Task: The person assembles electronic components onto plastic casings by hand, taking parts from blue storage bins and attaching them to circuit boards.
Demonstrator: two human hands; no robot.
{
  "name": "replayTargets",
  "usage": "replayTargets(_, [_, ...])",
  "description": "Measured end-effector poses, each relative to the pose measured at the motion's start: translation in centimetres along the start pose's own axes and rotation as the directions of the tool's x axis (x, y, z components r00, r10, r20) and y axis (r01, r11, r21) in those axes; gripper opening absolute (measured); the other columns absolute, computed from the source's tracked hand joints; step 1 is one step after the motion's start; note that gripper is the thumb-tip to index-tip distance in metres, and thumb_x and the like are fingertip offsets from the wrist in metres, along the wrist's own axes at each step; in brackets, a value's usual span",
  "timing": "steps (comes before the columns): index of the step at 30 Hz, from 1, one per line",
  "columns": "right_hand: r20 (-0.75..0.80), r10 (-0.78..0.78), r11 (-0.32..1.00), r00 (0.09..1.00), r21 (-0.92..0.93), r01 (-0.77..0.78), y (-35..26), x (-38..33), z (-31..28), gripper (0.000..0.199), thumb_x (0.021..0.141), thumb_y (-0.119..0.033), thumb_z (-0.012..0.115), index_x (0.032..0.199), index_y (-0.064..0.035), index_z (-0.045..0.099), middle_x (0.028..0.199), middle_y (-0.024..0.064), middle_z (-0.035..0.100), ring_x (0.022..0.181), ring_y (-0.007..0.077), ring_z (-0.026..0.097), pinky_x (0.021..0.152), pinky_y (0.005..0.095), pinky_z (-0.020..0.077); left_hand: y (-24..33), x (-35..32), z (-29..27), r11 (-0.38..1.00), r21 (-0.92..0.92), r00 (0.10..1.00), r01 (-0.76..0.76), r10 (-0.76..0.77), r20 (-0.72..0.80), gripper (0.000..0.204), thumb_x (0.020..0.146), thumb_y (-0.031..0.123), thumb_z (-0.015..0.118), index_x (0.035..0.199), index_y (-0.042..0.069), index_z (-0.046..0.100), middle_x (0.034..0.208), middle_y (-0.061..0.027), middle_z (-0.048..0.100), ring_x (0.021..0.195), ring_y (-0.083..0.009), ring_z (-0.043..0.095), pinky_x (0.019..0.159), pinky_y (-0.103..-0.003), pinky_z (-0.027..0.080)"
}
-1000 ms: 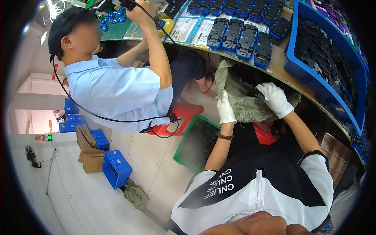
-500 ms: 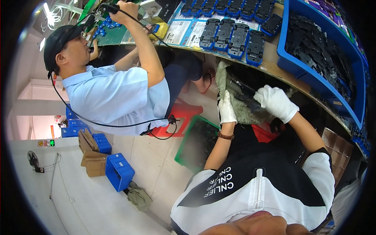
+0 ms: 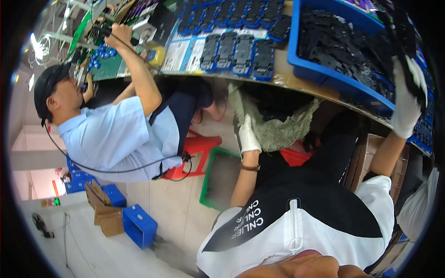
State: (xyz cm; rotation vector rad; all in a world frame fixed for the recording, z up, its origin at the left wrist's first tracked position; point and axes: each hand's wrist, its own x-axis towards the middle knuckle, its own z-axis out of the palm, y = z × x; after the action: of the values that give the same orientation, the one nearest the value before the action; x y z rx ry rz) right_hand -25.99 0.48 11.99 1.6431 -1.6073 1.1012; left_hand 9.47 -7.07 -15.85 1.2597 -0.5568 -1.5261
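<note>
Two gloved hands at work: left hand [image 3: 247,136] is closed on the grey-green cloth bag [image 3: 278,125] hanging under the table [image 3: 303,85] — soft and floppy, best gripped at the bunched rim. Right hand [image 3: 408,99], down at the bag half a second ago, is now up at the blue bin [image 3: 324,76], gripping a light, stiff black plastic part [image 3: 403,34].

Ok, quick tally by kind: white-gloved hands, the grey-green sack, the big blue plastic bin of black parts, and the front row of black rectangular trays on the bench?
white-gloved hands: 2, the left hand and the right hand
grey-green sack: 1
big blue plastic bin: 1
black rectangular trays, front row: 4
Total: 8
</note>
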Motion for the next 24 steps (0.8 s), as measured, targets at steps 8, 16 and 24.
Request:
replayTargets(8, [0.334, 0.308, 0.842, 0.891, -0.531, -0.092, 0.6, -2.9, 0.9, 0.046, 0.088, -0.029, 0.061, 0.131, -0.0174, 0.050, 0.128, 0.0130, 0.054, 0.116, 0.0271, 0.054, 0.099, 0.0376, 0.0440, 3.5, -2.7, 2.5, 0.999, 0.035, 0.999, 0.019, -0.018, -0.042, 0.040, 0.093, 0.030, 0.059, 0.116, -0.003, 0.058, 0.108, -0.0078, 0.062, 0.092, -0.0170, 0.058, 0.083, -0.030, 0.047])
replayTargets(16, [0.968, -0.049, 0.996, 0.244, 0.064, -0.054, -14.9, -12.8, 18.8, 0.066, 0.074, -0.041, 0.073, 0.129, -0.0111, 0.052, 0.125, 0.0207, 0.054, 0.113, 0.0374, 0.055, 0.091, 0.0429, 0.0479, 3.5, -3.1, 2.6, 0.995, -0.037, 0.995, 0.093, -0.092, 0.029, 0.032, 0.094, 0.025, 0.059, 0.113, -0.001, 0.060, 0.102, -0.0050, 0.062, 0.087, -0.0134, 0.057, 0.079, -0.028, 0.048])
replayTargets(24, [0.968, -0.200, 0.885, 0.154, 0.246, -0.396, -11.5, -17.2, 30.2, 0.096, 0.066, -0.040, 0.069, 0.146, -0.0059, 0.028, 0.136, 0.0285, 0.043, 0.112, 0.0385, 0.054, 0.092, 0.0478, 0.0453, 2.4, -2.3, 0.3, 0.998, 0.036, 0.996, 0.055, -0.053, -0.077, 0.030, 0.092, 0.020, 0.061, 0.111, -0.003, 0.060, 0.100, -0.0024, 0.062, 0.085, -0.0100, 0.056, 0.077, -0.025, 0.045])
